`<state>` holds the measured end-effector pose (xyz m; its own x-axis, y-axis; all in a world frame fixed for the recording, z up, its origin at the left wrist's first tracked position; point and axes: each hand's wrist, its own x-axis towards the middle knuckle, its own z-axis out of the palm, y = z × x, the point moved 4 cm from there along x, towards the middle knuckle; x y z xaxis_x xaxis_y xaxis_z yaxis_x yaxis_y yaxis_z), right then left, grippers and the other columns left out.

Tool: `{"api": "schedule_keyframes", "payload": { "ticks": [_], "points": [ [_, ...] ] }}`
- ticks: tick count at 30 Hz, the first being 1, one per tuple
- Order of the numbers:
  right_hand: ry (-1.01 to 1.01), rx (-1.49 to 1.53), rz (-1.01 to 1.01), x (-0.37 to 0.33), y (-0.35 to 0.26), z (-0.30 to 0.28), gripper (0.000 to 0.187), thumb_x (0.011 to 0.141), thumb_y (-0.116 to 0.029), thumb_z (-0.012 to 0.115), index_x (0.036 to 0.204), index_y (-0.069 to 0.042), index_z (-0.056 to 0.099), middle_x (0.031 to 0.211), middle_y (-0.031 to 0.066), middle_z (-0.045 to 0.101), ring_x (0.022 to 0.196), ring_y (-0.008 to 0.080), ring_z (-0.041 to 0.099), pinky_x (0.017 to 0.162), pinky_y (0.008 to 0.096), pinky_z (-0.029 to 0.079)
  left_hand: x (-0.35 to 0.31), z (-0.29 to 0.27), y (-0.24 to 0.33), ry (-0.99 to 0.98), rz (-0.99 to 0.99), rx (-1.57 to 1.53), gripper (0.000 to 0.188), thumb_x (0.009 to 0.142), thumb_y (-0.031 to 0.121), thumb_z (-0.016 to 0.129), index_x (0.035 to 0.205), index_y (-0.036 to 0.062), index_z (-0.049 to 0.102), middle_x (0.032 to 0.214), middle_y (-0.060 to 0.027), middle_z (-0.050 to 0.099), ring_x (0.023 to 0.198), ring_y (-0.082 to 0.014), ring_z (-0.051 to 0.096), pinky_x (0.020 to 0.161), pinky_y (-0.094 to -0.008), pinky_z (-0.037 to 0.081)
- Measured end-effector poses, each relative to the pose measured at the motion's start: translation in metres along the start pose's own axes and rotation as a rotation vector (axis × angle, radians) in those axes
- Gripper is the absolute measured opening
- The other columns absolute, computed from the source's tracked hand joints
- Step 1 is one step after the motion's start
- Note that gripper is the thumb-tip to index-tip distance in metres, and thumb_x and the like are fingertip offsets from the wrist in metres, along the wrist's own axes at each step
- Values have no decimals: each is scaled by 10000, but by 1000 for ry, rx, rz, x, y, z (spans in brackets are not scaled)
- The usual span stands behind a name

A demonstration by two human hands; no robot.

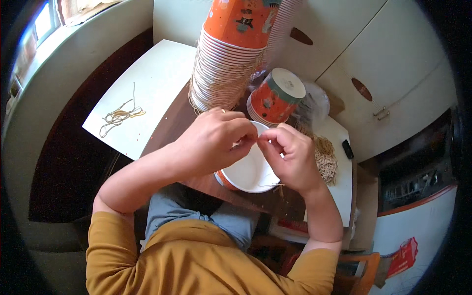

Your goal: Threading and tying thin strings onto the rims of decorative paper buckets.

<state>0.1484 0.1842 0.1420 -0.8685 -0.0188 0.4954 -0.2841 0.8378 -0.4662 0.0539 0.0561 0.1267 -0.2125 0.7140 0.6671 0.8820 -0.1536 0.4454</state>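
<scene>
A paper bucket (248, 173), white inside with an orange printed outside, stands mouth up in front of me on the brown table. Over its far rim my left hand (219, 135) is closed in a pinch, thumb against fingers. My right hand (292, 155) pinches close beside it, the fingertips of both hands almost meeting. What they hold is too small or hidden to make out. A knotted bit of thin cord (277, 185) shows at the bucket's near right rim.
Beyond my hands rises a tall stack of nested buckets (221, 73) with cords around the rims. Beside it stand upside-down orange buckets (275, 98). Loose cord (120, 117) lies on the left white board (162, 69); a cord pile (325, 160) and black object (347, 149) lie right.
</scene>
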Motion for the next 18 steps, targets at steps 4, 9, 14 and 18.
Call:
{"api": "schedule_keyframes", "payload": {
  "ticks": [4, 9, 14, 18],
  "points": [
    [-9, 262, 283, 1, 18, 3, 94, 863, -78, 638, 881, 15, 645, 759, 64, 635, 635, 81, 565, 577, 246, 457, 3, 3, -2, 70, 360, 334, 177, 713, 133, 651, 855, 51, 584, 744, -32, 513, 659, -191, 534, 642, -322, 397],
    [-96, 683, 463, -2, 35, 19, 157, 914, -126, 601, 939, 17, 660, 830, -5, 652, 717, 29, 555, 636, 202, 461, 2, 2, -5, 75, 490, 426, 183, 702, 144, 625, 850, 41, 594, 730, -19, 495, 656, -167, 520, 641, -320, 398],
    [-184, 936, 611, -3, 36, 29, 160, 920, -131, 594, 951, 13, 658, 834, -7, 652, 743, 37, 571, 675, 192, 467, -5, 3, -11, 75, 532, 487, 186, 695, 137, 632, 849, 36, 602, 735, -12, 501, 662, -160, 518, 644, -318, 402],
    [-171, 892, 707, -6, 57, 45, 122, 889, -115, 619, 884, -1, 661, 801, -16, 641, 710, 43, 555, 655, 208, 461, -9, 12, -42, 42, 228, 225, 167, 751, 94, 658, 908, 50, 622, 835, -49, 607, 770, -192, 612, 701, -331, 467]
  ]
}}
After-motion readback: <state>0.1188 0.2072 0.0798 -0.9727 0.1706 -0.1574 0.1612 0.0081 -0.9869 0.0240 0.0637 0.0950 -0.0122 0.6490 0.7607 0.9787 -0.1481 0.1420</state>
